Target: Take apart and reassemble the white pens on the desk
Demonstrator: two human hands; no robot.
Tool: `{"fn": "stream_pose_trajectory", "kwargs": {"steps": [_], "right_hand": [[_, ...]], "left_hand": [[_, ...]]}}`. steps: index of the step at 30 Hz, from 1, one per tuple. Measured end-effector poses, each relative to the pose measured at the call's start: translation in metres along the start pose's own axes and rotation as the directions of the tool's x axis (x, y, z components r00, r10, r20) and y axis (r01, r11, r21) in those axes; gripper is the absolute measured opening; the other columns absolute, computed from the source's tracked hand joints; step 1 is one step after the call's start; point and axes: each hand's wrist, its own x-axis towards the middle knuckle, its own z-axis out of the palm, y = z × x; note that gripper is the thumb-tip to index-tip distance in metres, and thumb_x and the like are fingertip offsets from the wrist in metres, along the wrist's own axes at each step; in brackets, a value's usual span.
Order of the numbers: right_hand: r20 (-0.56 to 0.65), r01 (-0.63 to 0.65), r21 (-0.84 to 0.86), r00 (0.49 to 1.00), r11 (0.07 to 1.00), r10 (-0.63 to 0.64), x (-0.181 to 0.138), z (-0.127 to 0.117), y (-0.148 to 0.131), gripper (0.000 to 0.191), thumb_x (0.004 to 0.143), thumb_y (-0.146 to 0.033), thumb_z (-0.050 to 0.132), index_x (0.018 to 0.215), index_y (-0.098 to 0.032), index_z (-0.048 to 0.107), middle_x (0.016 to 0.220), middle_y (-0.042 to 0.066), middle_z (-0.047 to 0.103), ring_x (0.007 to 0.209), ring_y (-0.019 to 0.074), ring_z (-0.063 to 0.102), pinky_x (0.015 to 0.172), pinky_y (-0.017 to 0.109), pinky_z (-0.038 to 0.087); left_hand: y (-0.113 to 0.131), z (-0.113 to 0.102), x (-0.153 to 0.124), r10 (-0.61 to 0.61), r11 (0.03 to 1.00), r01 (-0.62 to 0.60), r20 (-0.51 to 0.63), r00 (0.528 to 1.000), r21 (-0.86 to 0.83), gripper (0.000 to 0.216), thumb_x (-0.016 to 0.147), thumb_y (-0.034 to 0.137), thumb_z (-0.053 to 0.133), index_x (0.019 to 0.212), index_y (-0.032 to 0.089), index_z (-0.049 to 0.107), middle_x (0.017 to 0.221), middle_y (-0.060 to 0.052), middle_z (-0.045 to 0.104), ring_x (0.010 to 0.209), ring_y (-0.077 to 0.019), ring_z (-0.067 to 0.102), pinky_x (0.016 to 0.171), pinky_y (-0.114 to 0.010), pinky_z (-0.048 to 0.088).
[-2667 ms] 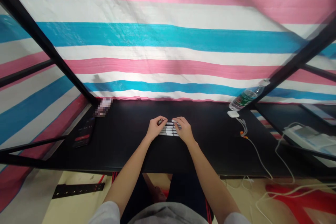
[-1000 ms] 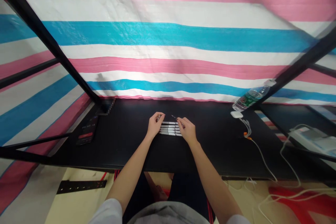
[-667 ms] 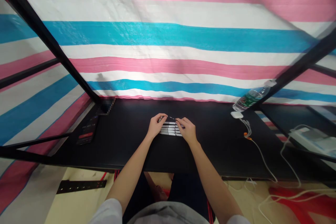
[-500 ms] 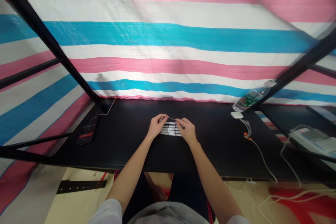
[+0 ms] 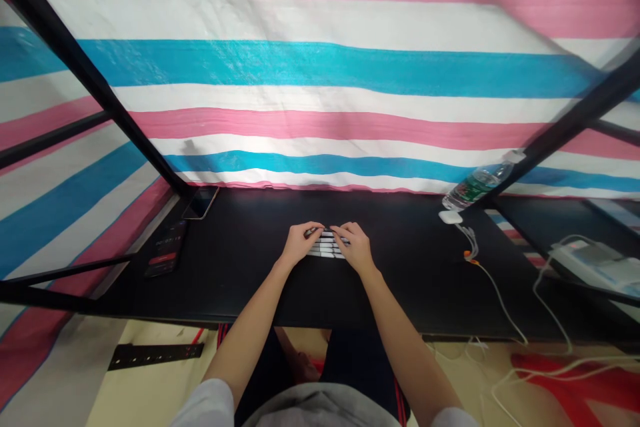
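The left hand (image 5: 300, 245) and right hand (image 5: 355, 247) have closed in together over the row of white marker pens (image 5: 329, 245). Their fingers lie on it. Whether either grips a pen, I cannot tell.

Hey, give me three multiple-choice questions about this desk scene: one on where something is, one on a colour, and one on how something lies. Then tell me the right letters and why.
1. Where is the plastic water bottle?
A) In a cardboard box
B) In a sink
C) Near the back right corner of the black desk

2. What colours are the stripes on the backdrop sheet?
A) Pink, white and blue
B) Green and yellow
C) Red and black

3. How do the white pens lie?
A) Standing in a cup
B) Side by side, flat on the desk
C) Scattered far apart

Answers:
1 C: it sits at the desk's far right.
2 A: those bands cross the sheet.
3 B: they form a row between the left hand and right hand.
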Motion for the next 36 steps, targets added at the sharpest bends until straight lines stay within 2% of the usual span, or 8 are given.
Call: {"fn": "stream_pose_trajectory", "kwargs": {"steps": [4, 8, 11, 18, 21, 24, 29, 36], "right_hand": [[-0.029, -0.023, 0.035, 0.999, 0.999, 0.024, 0.0, 0.001, 0.001, 0.025, 0.094, -0.027, 0.05, 0.104, -0.024, 0.073, 0.078, 0.004, 0.063, 0.075, 0.018, 0.056, 0.073, 0.031, 0.049], [-0.102, -0.102, 0.064, 0.989, 0.993, 0.109, 0.0, 0.002, 0.005, 0.026, 0.094, -0.026, 0.049, 0.102, -0.021, 0.073, 0.078, 0.005, 0.062, 0.074, 0.017, 0.057, 0.073, 0.03, 0.049], [-0.156, -0.149, 0.09, 0.974, 0.985, 0.162, 0.001, 0.002, 0.007, 0.026, 0.093, -0.027, 0.048, 0.099, -0.02, 0.073, 0.076, 0.004, 0.062, 0.072, 0.016, 0.057, 0.071, 0.029, 0.049], [-0.253, -0.201, 0.104, 0.942, 0.974, 0.222, 0.002, 0.002, 0.01, 0.026, 0.092, -0.029, 0.05, 0.095, -0.018, 0.073, 0.072, 0.003, 0.06, 0.067, 0.0149, 0.055, 0.063, 0.027, 0.046], [-0.258, -0.207, 0.098, 0.939, 0.973, 0.226, 0.002, 0.002, 0.011, 0.026, 0.092, -0.028, 0.05, 0.095, -0.018, 0.073, 0.073, 0.003, 0.061, 0.067, 0.015, 0.055, 0.063, 0.027, 0.046], [-0.256, -0.203, 0.096, 0.941, 0.974, 0.221, 0.002, 0.002, 0.011, 0.025, 0.092, -0.027, 0.051, 0.096, -0.017, 0.073, 0.073, 0.003, 0.061, 0.068, 0.0151, 0.055, 0.063, 0.027, 0.046], [-0.254, -0.204, 0.101, 0.941, 0.974, 0.223, 0.001, 0.003, 0.011, 0.025, 0.092, -0.027, 0.051, 0.096, -0.018, 0.073, 0.072, 0.003, 0.061, 0.066, 0.0146, 0.054, 0.062, 0.027, 0.046], [-0.253, -0.205, 0.119, 0.94, 0.972, 0.229, 0.001, 0.005, 0.013, 0.024, 0.091, -0.027, 0.051, 0.096, -0.018, 0.073, 0.073, 0.003, 0.062, 0.069, 0.0154, 0.055, 0.063, 0.027, 0.046]], "left_hand": [[0.002, -0.002, 0.0, -0.055, 0.996, 0.051, -0.051, 0.997, -0.075, 0.033, 0.085, 0.041, 0.059, 0.101, 0.017, 0.073, 0.074, -0.003, 0.066, 0.062, -0.0127, 0.052, 0.062, -0.025, 0.041], [-0.002, -0.003, 0.004, -0.175, 0.928, 0.128, -0.106, 0.979, -0.349, 0.05, 0.093, 0.052, 0.038, 0.1, 0.014, 0.07, 0.061, 0.0, 0.049, 0.052, -0.0099, 0.04, 0.051, -0.024, 0.033], [-0.008, -0.002, 0.007, -0.233, 0.861, 0.164, -0.087, 0.969, -0.481, 0.042, 0.087, 0.052, 0.052, 0.091, 0.014, 0.069, 0.064, 0.001, 0.047, 0.051, -0.0074, 0.037, 0.047, -0.022, 0.028], [-0.014, 0.0, 0.008, -0.276, 0.814, 0.191, -0.075, 0.958, -0.548, 0.032, 0.072, 0.042, 0.074, 0.09, 0.016, 0.073, 0.077, -0.001, 0.059, 0.057, -0.0069, 0.052, 0.056, -0.023, 0.04], [-0.011, 0.0, 0.009, -0.371, 0.692, 0.235, -0.057, 0.927, -0.683, 0.034, 0.066, 0.041, 0.079, 0.085, 0.016, 0.066, 0.069, 0.003, 0.057, 0.057, -0.0083, 0.057, 0.061, -0.024, 0.046], [-0.009, 0.0, 0.01, -0.387, 0.591, 0.217, -0.038, 0.921, -0.777, 0.037, 0.064, 0.04, 0.081, 0.075, 0.017, 0.055, 0.061, 0.006, 0.053, 0.058, -0.0081, 0.056, 0.069, -0.027, 0.051], [-0.007, 0.0, 0.009, -0.381, 0.593, 0.236, -0.01, 0.924, -0.77, 0.042, 0.067, 0.042, 0.08, 0.065, 0.016, 0.047, 0.062, 0.003, 0.056, 0.064, -0.0089, 0.058, 0.074, -0.028, 0.053], [-0.007, 0.0, 0.009, -0.39, 0.593, 0.24, -0.013, 0.921, -0.768, 0.041, 0.067, 0.041, 0.08, 0.074, 0.017, 0.047, 0.063, 0.002, 0.061, 0.065, -0.0119, 0.063, 0.073, -0.03, 0.054]]}}
